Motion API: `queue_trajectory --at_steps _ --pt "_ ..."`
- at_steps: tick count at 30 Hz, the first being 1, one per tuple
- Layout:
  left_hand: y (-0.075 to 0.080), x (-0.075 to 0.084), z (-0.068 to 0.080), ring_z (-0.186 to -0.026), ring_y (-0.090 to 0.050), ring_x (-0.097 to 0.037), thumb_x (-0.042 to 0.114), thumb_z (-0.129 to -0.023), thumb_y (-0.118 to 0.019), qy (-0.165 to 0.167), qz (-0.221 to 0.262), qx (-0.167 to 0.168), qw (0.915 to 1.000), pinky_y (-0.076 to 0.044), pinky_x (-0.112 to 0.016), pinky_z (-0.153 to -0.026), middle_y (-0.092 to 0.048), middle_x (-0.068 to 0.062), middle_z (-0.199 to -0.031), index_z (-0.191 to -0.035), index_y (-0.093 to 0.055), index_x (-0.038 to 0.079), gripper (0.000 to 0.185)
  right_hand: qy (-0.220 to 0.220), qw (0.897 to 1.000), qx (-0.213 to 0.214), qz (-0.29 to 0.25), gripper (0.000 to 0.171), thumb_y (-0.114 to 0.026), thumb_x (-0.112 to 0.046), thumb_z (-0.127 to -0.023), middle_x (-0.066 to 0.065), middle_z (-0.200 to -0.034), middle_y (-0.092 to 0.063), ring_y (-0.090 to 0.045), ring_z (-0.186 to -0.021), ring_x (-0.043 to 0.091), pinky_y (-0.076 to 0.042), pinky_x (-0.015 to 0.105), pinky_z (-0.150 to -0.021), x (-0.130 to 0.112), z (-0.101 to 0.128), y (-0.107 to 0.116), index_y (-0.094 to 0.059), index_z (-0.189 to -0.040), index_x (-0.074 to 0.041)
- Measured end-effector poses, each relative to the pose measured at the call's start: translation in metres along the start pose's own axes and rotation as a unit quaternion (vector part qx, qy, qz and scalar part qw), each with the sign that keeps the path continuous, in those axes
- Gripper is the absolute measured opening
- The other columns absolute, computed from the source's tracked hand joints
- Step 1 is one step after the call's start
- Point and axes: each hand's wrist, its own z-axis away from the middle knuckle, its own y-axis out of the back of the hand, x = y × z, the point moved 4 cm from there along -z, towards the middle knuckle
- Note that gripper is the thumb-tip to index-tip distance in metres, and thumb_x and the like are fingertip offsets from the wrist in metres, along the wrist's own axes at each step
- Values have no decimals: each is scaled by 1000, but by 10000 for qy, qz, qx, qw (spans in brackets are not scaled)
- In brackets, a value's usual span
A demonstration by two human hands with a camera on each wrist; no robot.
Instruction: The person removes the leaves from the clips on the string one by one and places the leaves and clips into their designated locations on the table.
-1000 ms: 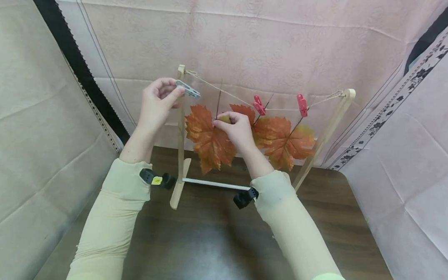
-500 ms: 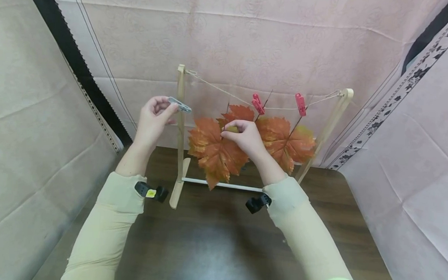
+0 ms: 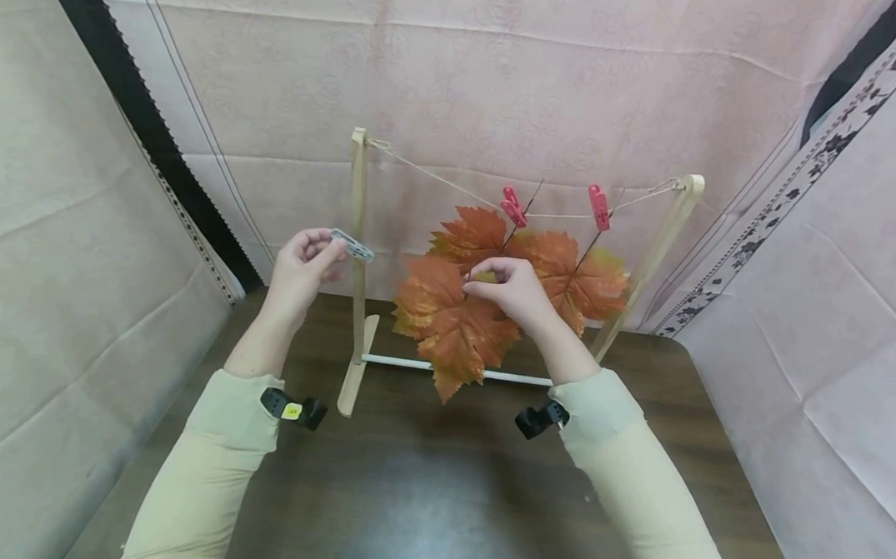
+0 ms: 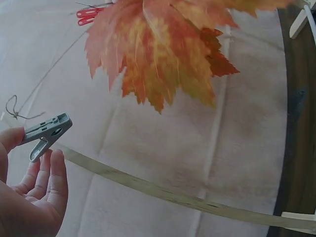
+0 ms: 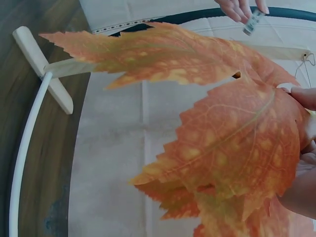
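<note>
My left hand point(image 3: 302, 265) pinches a grey clothespin point(image 3: 352, 244) by its tail end between thumb and fingertips, jaws pointing away from my palm, just left of the wooden stand's point(image 3: 356, 250) upright post. My right hand point(image 3: 513, 292) grips an orange maple leaf point(image 3: 454, 323) near its stem, so the blade hangs down below my fingers, free of the string point(image 3: 452, 186) above. Beyond my right hand, two red clothespins point(image 3: 513, 206) clamp other leaves point(image 3: 569, 268) to that string, so they dangle. I can read no brand, label or writing on anything; a small yellow tag on my left wrist strap is too tiny to read.
</note>
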Motion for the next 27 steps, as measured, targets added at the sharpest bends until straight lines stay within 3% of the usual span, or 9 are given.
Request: queue_trajectory --at_steps 6,14,17,21,27 --pt "5 -14 5 -82 -60 0 22 -93 -57 145 -82 -49 9998 -52 -14 -70 -60 14 -87 -99 -50 16 11 -83 9997 -185 112 16 -69 -15 -84 -7 -81 -67 -58 -74 9 -49 24 -71 14 10 11 -66 -93 -2" --pt "14 -39 12 -81 -61 1 24 -94 -56 421 -309 -159 9985 -53 -15 -70 -61 17 -86 -106 -49 11 19 -215 9971 -481 556 14 -69 -18 -84 -10 -76 -64 -39 -57 8 -38 25 -54 41 26 33 -67 -91 -6" --pt "19 -51 16 -80 -60 2 26 -94 -56 564 -431 -205 9973 -53 -15 -70 -61 18 -86 -110 -49 8 24 -106 9947 -767 680 13 -69 -17 -84 -10 -65 -57 -34 -52 6 -35 24 -49 53 33 41 -67 -90 -5" --pt "28 -67 23 -80 -60 4 31 -94 -55 791 -689 -239 9942 -53 -15 -71 -60 21 -85 -117 -48 2 37 51 9874 -1326 861 11 -69 -14 -84 -13 -66 -59 -37 -52 4 -38 23 -51 69 44 47 -67 -88 -4" --pt "41 -93 37 -84 -59 3 40 -94 -52 1134 -1149 -351 9863 -52 -15 -75 -60 16 -93 -131 -42 -2 57 -347 9708 -2179 941 12 -66 -14 -87 -10 -61 -53 -31 -43 1 -40 24 -43 100 63 55 -65 -86 -3"
